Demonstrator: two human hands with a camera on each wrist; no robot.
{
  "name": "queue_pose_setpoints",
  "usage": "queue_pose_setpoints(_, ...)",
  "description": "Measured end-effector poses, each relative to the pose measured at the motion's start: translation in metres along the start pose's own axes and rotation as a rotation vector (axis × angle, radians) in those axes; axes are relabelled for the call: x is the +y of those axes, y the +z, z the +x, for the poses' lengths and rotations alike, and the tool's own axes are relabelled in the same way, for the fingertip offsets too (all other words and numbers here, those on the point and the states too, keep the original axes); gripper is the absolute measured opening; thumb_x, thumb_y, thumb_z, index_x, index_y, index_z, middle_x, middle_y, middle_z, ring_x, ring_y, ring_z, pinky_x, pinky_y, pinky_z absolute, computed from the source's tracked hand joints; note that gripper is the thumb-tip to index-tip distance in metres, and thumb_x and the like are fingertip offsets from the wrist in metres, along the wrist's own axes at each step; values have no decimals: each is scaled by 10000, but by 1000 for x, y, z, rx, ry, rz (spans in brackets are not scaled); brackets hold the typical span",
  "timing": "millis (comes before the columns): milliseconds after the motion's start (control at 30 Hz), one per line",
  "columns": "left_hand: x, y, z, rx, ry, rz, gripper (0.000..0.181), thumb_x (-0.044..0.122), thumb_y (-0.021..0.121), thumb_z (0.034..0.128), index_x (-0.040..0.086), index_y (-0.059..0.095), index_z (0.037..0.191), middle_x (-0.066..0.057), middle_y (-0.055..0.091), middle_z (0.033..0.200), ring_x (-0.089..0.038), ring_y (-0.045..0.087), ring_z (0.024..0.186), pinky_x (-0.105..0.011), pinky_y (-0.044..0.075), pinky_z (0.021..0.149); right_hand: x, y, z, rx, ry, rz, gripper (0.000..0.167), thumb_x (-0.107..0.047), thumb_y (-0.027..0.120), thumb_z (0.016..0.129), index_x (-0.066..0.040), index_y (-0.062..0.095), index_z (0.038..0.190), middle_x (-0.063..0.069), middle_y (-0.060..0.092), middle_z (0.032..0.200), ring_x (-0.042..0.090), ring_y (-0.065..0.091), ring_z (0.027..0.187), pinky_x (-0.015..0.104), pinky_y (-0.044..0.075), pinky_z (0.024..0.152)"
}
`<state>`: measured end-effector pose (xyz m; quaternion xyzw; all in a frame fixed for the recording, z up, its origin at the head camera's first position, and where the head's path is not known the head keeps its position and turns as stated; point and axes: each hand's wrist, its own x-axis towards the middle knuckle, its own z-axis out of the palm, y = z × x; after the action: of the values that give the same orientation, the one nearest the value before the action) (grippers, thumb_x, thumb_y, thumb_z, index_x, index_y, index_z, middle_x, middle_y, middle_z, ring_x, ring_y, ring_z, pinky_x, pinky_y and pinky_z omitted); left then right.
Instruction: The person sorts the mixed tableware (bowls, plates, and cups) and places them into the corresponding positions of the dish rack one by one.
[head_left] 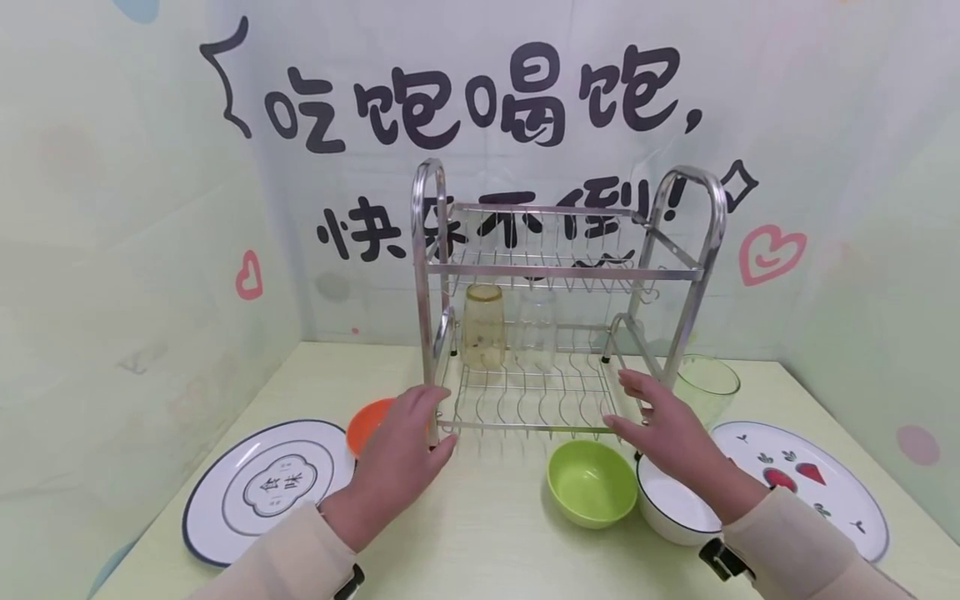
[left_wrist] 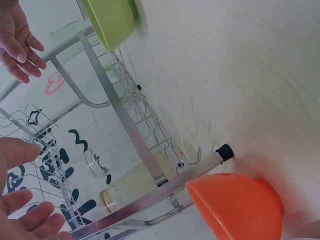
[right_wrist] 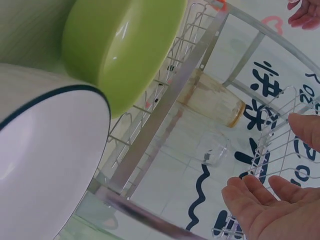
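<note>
A two-tier metal dish rack [head_left: 562, 272] stands in front of me. On its lower tier are an amber glass [head_left: 483, 333] and a clear glass [head_left: 536, 337]. My left hand [head_left: 397, 454] is beside the rack's front left post, fingers spread and holding nothing. By the front right post is my right hand [head_left: 671, 429], also with fingers extended and nothing held. Whether either hand touches the rack cannot be made out. An orange bowl [left_wrist: 240, 207] sits by the left post, partly hidden by my left hand in the head view. A green bowl [head_left: 592, 483] lies before the rack.
A white bowl [head_left: 675, 508] with a dark rim sits beside the green bowl, under my right forearm. White plates lie at the left [head_left: 217, 500] and right [head_left: 840, 483]. Behind the right plate stands a greenish glass [head_left: 708, 383]. Printed cloth walls [head_left: 135, 250] surround the table.
</note>
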<state>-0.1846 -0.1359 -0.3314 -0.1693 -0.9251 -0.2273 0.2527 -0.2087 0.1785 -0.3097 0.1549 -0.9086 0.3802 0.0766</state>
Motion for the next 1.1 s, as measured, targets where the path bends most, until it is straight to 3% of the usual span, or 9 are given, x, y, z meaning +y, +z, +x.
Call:
queue_pose_setpoints(300,3,6,-2,-3,37,3,471,99,782,784,40,578,1204,-101,582,1203,-265,550,1126,-388,539,874,8,-13,-9,45,37,-34,597,-193,666,911,40,407,1396,290,476,1371,467,488,1222,551,450,959)
queue_pose_setpoints(567,8,10,-3,-33,10,-16,467,100,767,798,55,574,1221,-85,579,1215,-254,551,1127,-385,554,838,17,-29,-15,165,21,-24,467,-137,631,933,71,467,1318,267,540,1299,402,510,1217,480,453,971)
queue_pose_setpoints(933,13,14,-3,-27,32,-13,468,128,773,797,53,586,1220,-77,596,1207,-252,569,1123,-389,532,889,34,-52,-19,219,109,-62,467,-231,544,989,53,449,1347,286,514,1328,454,561,1141,532,467,931)
queue_pose_setpoints(1100,15,20,-5,5,82,-10,430,120,774,786,51,605,1176,-87,612,1183,-264,577,1118,-393,522,905,43,-60,-15,230,149,-55,484,-254,515,997,67,435,1351,294,496,1335,457,515,1181,554,453,943)
